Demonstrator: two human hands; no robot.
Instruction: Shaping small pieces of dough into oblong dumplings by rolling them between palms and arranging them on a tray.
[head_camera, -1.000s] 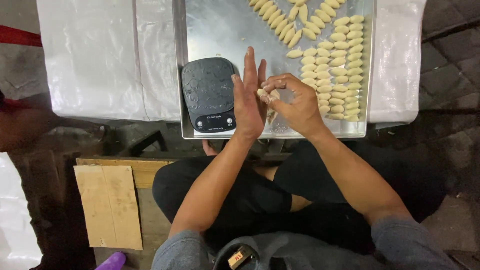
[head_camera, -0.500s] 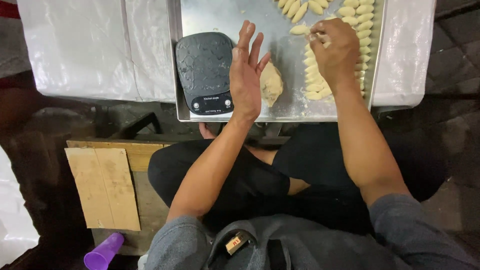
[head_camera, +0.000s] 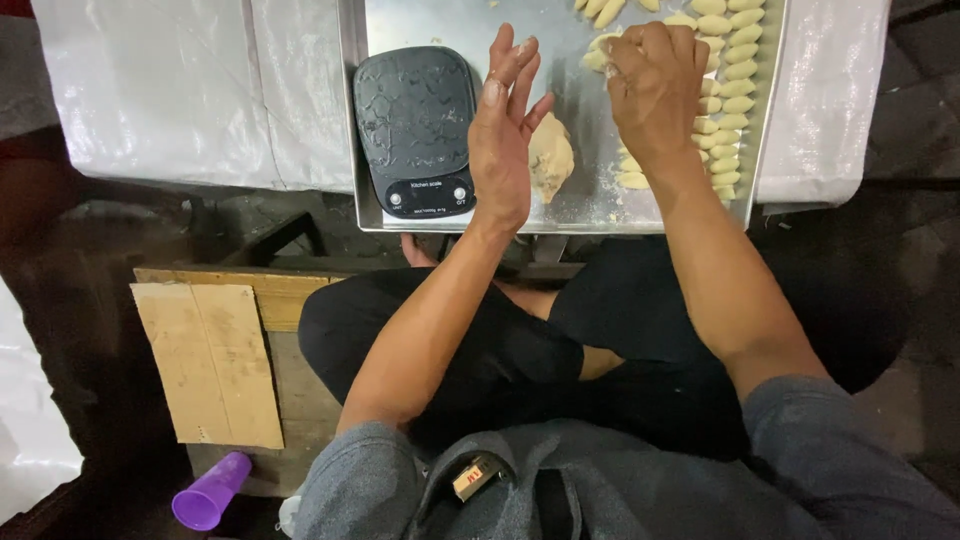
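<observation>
Left hand (head_camera: 503, 130) flat, fingers spread, empty, beside soft dough lump (head_camera: 551, 158); right hand (head_camera: 655, 85) curled over pale dough pieces (head_camera: 728, 75), grip unclear. Steel tray (head_camera: 600, 205), dim floor.

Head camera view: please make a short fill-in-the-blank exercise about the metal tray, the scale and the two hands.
1. The black kitchen scale lies on the ____ part of the shiny metal tray.
2. The left hand is held ____, with straight fingers, beside the pale lump of dough.
3. The right hand is over the rows of small ____ pieces.
4. A ____ plastic cup lies on the floor.

Missing words: left; open; dough; purple
</observation>
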